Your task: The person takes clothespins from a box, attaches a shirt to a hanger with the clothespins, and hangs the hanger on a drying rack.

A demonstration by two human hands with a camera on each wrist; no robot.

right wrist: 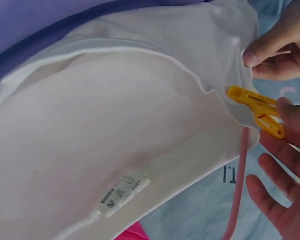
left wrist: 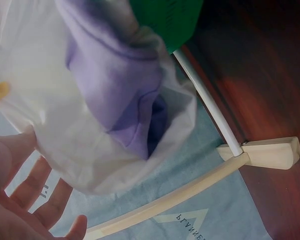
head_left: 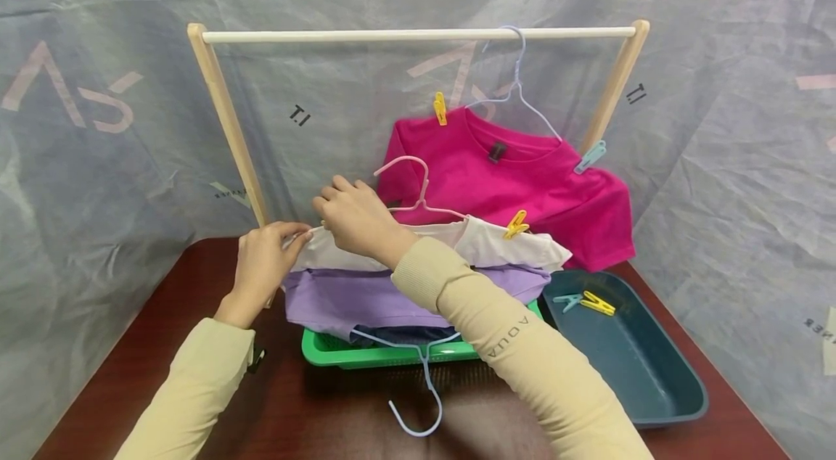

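Observation:
A white shirt (head_left: pixel 490 249) is on a pink hanger (head_left: pixel 424 188), lying over a purple garment (head_left: pixel 366 300). My left hand (head_left: pixel 264 268) pinches the shirt's left shoulder edge between thumb and fingers. Beside it, my right hand (head_left: pixel 362 217) pinches a yellow clothespin (right wrist: pixel 254 104), whose tip sits on the shoulder cloth by the hanger's arm in the right wrist view. The head view hides that clothespin behind the hand. Another yellow clothespin (head_left: pixel 517 224) is clipped at the shirt's right shoulder.
A magenta shirt (head_left: pixel 483 170) on a blue hanger hangs from the rack's white rod (head_left: pixel 366 35), with two clothespins on it. Below are a green basket (head_left: pixel 326 357), a second blue hanger (head_left: pixel 431 391), and a dark tray (head_left: pixel 646 366) holding a yellow and a blue clothespin.

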